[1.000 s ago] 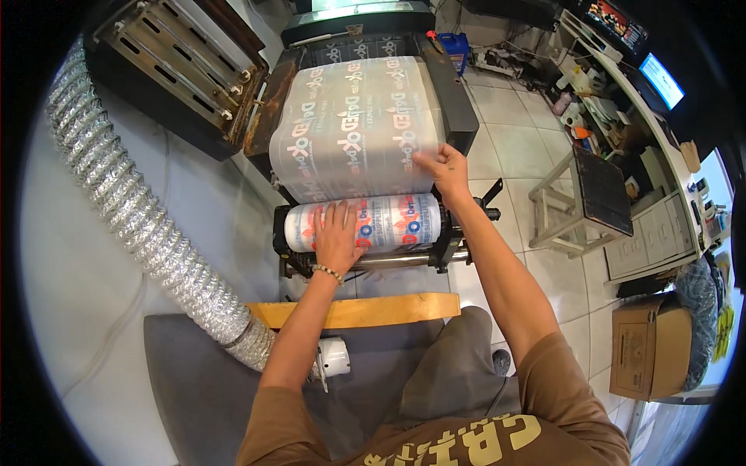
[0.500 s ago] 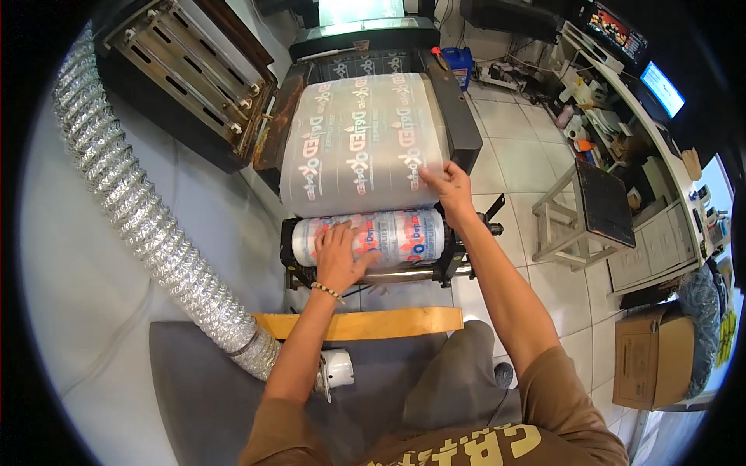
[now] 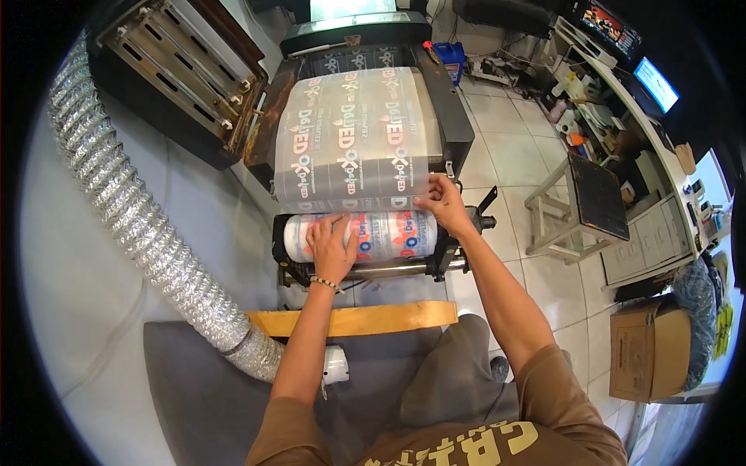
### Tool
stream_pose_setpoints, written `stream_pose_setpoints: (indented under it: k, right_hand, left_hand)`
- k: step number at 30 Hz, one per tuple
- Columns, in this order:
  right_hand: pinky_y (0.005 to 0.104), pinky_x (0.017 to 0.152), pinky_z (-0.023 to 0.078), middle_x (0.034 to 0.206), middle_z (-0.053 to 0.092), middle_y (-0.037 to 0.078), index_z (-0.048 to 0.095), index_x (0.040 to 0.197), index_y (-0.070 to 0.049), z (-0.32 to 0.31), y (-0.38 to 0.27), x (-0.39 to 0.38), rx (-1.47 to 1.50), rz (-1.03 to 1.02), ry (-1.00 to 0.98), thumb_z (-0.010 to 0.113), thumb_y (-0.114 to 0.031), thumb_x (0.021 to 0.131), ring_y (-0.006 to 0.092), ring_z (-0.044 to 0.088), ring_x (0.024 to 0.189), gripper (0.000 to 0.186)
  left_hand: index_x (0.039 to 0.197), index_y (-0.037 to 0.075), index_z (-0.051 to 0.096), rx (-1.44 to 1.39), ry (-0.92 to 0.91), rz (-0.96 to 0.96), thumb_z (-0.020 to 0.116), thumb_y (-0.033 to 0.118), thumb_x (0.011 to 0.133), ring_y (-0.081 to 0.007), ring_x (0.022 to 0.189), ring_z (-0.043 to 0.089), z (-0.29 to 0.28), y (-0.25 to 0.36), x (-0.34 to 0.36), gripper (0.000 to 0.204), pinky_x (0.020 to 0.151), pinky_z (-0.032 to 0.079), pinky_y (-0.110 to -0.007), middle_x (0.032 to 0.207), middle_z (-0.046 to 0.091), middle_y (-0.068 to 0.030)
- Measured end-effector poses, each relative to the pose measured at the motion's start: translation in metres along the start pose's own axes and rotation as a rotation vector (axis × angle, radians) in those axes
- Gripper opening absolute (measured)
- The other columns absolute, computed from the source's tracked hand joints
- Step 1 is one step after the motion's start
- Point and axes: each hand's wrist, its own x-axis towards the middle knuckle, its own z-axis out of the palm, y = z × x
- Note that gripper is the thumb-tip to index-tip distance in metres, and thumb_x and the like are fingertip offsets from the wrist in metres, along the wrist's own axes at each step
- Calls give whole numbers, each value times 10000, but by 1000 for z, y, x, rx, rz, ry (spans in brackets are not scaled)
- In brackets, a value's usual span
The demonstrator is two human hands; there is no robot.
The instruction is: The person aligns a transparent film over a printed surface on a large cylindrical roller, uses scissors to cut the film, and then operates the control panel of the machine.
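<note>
A wide sheet of clear film [image 3: 357,132] with repeated white and pinkish print comes down from a dark machine [image 3: 458,116]. Below its near edge, a thick roll of the printed film [image 3: 388,237] lies crosswise on a black-ended holder. My left hand [image 3: 331,245] rests on the left part of this roll, fingers spread over its top, a beaded bracelet at the wrist. At the sheet's lower right edge, my right hand [image 3: 444,205] pinches the film between thumb and fingers, just above the roll's right end.
A metal bar [image 3: 388,269] runs under the roll. Nearer me lies a yellow curved strip [image 3: 357,317]. A silver flexible duct [image 3: 148,217] crosses the left side. To the right stand a stool [image 3: 583,198], a desk with drawers [image 3: 649,241] and a cardboard box [image 3: 649,349].
My right hand has slid down the film's right edge, closer to the roll. The sheet hangs flatter, its print shifted. My left hand stays on the roll. The whole view has shifted slightly.
</note>
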Motion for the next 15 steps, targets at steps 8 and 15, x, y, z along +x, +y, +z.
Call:
stream_pose_setpoints:
  k: [8,15]
  right_hand:
    - [265,841,473,952,679,52,539,1067,-22,10,-5,11,63,-23,48,663,-76,919,97,608,876,201]
    - [280,783,494,890,709,89,544,1067,-13,11,-3,15,191,22,132,713,-103,873,130,650,829,274]
  left_hand:
    - [1156,89,671,-22,43,-38,653,296,858,-300,1122,501,4,-3,-6,364,1029,294,-447,1148,600,-93]
    - [1051,55,674,-103,62,-118,689,278,856,-269,998,575,4,-9,4,296,997,347,-438,1032,662,-87]
